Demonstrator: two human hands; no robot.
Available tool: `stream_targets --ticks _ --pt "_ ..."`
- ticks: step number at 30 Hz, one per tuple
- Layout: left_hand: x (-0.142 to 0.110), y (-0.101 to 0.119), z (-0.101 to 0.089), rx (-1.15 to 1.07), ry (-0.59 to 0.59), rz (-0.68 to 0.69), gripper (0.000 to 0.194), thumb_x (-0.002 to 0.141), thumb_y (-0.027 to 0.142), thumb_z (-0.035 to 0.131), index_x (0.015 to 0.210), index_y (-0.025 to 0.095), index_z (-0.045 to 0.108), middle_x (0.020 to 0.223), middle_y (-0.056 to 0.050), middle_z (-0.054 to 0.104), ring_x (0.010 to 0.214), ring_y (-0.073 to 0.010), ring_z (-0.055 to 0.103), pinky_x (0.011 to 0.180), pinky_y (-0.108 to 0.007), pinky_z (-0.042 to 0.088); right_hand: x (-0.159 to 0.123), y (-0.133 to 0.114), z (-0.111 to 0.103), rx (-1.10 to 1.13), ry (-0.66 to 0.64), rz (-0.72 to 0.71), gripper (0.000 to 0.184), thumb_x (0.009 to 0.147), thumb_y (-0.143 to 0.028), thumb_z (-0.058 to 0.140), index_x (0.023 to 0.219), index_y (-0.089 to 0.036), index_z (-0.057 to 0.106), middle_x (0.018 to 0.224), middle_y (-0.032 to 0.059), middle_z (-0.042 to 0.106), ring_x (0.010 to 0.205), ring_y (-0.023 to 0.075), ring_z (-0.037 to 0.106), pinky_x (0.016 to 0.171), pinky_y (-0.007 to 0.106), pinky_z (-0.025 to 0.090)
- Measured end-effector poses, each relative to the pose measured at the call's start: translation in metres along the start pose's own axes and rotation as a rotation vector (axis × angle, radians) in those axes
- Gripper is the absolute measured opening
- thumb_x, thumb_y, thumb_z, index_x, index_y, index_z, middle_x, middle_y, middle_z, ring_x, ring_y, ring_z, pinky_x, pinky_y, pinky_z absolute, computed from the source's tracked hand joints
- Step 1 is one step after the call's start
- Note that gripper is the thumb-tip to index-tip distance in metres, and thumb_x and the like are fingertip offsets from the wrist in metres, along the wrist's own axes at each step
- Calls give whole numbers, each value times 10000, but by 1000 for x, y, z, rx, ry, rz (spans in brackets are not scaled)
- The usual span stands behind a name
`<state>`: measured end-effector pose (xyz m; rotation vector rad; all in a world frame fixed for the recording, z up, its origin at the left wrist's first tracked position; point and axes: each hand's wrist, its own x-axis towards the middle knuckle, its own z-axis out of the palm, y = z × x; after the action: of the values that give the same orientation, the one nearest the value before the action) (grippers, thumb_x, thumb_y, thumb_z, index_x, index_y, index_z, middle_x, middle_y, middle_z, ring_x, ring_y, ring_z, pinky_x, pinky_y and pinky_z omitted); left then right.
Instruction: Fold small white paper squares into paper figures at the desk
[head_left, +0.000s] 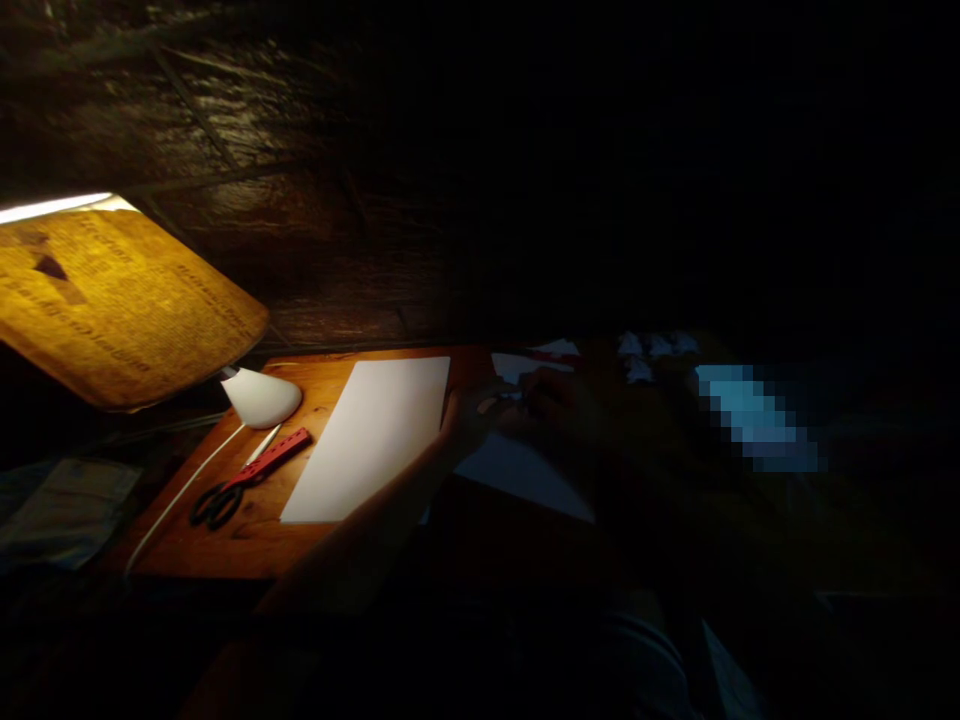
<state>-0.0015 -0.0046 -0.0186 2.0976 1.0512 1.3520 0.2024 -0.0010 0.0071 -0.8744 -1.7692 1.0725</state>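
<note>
Both my hands are over the table, in deep shadow. My left hand (474,410) has its fingers closed and meets my right hand (553,396). Between the fingertips of both is a small piece of paper (512,395), pale and apparently folded; its exact shape is too dark to make out. Beneath my hands lies a sheet of paper (525,478), with another paper piece (517,366) just behind them. Left of my forearm rests a large white sheet (375,430), brightly lit.
A lamp with a yellow printed shade (127,300) and white base (262,397) stands at the left. Near it lie black-handled scissors (217,503) along a red strip (279,452). Small crumpled or folded papers (637,355) sit at the back right, near a blurred glowing screen (754,415).
</note>
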Motion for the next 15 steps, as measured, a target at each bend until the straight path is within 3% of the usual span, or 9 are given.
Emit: stream_targets --ticks 8,15 --pt "0 -6 5 -92 31 -15 151 933 296 737 1039 249 834 1008 -69 843 895 -205 805 804 -335 663 0 5 3 141 27 58 194 861 -398 665 862 -227 573 716 -17 618 612 128 563 592 265 429" --pt "-1 -4 4 -44 43 -5 137 930 310 757 1012 240 841 990 -74 841 856 -199 798 768 -319 660 0 1 0 100 -25 33 231 880 -414 638 792 -209 575 698 -3 616 625 125 559 603 261 422"
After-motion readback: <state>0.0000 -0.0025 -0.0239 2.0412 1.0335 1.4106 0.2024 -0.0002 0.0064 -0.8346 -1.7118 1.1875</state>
